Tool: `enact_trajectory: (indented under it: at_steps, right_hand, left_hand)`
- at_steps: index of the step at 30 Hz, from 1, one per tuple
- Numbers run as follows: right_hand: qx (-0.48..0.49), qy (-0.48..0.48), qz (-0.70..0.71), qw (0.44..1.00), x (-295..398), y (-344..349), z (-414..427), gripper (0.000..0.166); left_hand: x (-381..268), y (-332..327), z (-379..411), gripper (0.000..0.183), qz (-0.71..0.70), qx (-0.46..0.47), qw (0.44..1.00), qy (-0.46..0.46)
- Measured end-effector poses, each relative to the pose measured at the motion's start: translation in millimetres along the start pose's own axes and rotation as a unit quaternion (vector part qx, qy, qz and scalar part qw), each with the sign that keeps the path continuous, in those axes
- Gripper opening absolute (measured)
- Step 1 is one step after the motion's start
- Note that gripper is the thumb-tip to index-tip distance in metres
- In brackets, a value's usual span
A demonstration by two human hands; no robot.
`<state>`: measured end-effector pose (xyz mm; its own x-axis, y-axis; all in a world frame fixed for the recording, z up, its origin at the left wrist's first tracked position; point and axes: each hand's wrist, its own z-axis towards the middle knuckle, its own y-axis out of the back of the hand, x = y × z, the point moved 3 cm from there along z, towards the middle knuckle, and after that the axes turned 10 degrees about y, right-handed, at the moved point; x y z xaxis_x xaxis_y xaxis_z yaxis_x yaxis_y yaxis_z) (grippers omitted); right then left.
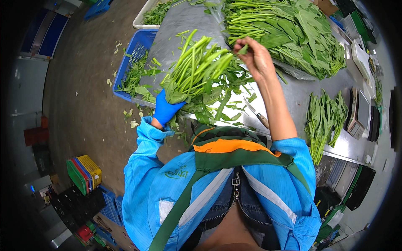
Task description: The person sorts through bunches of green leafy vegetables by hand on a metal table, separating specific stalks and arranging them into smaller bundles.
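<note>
My left hand [167,108], in a blue glove, grips a bunch of leafy green vegetables [201,67] by its leafy end, the cut stems pointing away from me. My bare right hand [253,56] is up beside the stem ends, a small piece of green leaf [243,49] between thumb and fingers. Beyond it lies a large pile of the same greens [292,34] on clear plastic. A knife [257,113] with a worn handle rests on the metal table [292,94] among loose leaves and stem pieces. Two small bunches of greens [323,122] lie at the right.
At the table's left edge stands a blue plastic basket [121,73] of leaf scraps, with a white crate [138,20] of greens beyond it. A weighing scale [358,114] sits at the right end. Scraps lie on the floor. Stacked colored crates [84,174] stand at lower left.
</note>
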<state>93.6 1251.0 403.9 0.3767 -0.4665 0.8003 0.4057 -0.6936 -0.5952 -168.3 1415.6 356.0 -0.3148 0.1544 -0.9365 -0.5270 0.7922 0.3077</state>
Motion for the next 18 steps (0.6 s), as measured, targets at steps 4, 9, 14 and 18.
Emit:
enact_trajectory:
  at_steps: [4,9,14,18]
  right_hand:
    - [0.096,0.086,-0.333,0.934,23,6,-2,0.026]
    - [0.269,0.125,-0.483,0.824,19,-13,3,0.031]
    - [0.335,-0.027,-0.436,0.835,-18,-18,-9,0.026]
    - [0.189,-0.005,-0.325,0.926,-5,5,1,0.02]
  left_hand:
    - [7,2,0,0.048,0.01,0.029,1.0,0.0]
    - [-5,-8,2,0.052,0.018,0.104,0.994,-0.004]
    - [-7,-26,6,0.054,0.01,0.134,0.991,-0.017]
    - [7,-28,6,0.053,-0.061,0.133,0.989,0.038]
